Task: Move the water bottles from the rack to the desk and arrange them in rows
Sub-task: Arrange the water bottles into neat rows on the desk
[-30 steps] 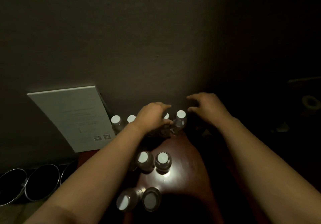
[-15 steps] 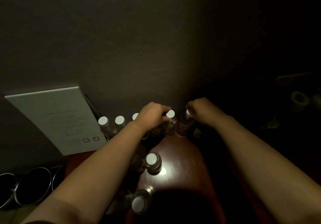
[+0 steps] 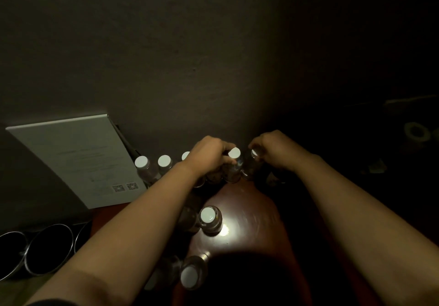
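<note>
Bottles: A far row of white-capped bottles stood on the desk (image 3: pixel 249 213) against the wall. Two caps showed at far left, the first bottle (image 3: pixel 142 162) and the second bottle (image 3: pixel 164 161), with a third cap (image 3: pixel 185 156) half hidden by the left wrist.

Left hand: The left hand (image 3: pixel 209 155) was curled round the neck of the capped bottle (image 3: pixel 234 153) at the row's right end, fingers wrapped and gripping.

Right hand: The right hand (image 3: pixel 273 149) pinched the top of the end bottle (image 3: pixel 253 157), which stood just beside the left hand's bottle. Its cap barely showed under the fingers.

Change: A second ago the right hand hung open beyond the row and one cap stood clear between the hands. Since then it had closed on a bottle top, and both hands had drawn together.

Meaning: The two bottles appeared to be being pressed into line, extending the far row rightward. This is a judgement; the dim light hid their bases.

Nearer rows: A middle bottle (image 3: pixel 209 216) stood mid-desk beside a glare spot, and a near bottle (image 3: pixel 190 276) stood close to the camera. Partners to their left were largely hidden by the left forearm.

Progress: Three short rows appeared begun. The rack was not in view, so the number remaining could not be told.

Surroundings: A pale board (image 3: pixel 78 161) leaned on the wall at left, with metal pots (image 3: pixel 47 248) below it.
</note>
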`<state>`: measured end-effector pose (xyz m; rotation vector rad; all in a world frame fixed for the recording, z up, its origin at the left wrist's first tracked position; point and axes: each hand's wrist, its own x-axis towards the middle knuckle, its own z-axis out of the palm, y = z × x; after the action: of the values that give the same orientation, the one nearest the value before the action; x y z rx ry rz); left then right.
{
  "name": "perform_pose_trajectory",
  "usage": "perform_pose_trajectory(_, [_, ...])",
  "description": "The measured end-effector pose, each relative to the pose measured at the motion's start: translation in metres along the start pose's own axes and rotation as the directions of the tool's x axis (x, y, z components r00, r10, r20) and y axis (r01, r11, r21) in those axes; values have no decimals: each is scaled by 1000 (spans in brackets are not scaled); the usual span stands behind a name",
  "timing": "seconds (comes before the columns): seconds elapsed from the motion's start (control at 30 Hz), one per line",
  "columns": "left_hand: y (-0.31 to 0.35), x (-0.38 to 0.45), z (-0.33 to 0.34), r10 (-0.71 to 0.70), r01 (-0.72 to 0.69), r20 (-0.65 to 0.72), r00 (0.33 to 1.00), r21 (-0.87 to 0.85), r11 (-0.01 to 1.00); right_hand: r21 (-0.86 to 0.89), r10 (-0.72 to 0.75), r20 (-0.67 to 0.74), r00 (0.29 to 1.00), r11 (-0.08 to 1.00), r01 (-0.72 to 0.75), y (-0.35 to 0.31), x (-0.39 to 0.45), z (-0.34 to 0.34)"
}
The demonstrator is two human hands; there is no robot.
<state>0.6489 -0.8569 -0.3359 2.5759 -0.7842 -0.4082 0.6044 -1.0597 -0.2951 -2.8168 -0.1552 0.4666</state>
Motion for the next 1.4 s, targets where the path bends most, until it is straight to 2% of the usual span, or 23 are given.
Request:
perform_pose_trajectory(0.33, [5,-1,-1,-18,18,3,1000,1,1000,61,-17,-21,1000,998,18,3,-4,0])
perform_pose_trajectory(0.5, [15,-1,-5,-25,25,3,1000,127,992,106,26,17,1000,994,-28,7,-9,0])
perform_pose_trajectory(0.63, [31,3,-1,26,-30,20,999,184,982,118,89,-22,996,989,-86,15,-17,-10])
perform_pose_trajectory(0.8, [50,16,14,127,-119,-29,991,208,971,-46,133,38,990,990,-131,22,-28,-19])
perform_pose_trajectory(1.0, [61,25,22,144,-128,-47,989,240,962,-220,155,121,980,967,-126,17,-31,-11])
perform_pose_trajectory(1.07, [60,25,22,152,-134,-59,987,244,960,-226,151,143,978,967,-116,15,-30,-11])
perform_pose_trajectory(1.23, [60,25,23,187,-166,-62,980,251,954,-106,120,112,986,989,-108,19,-25,-11])
perform_pose_trajectory(1.4, [59,26,24,171,-148,-76,982,238,960,-125,4,37,999,992,1,24,-13,-5])
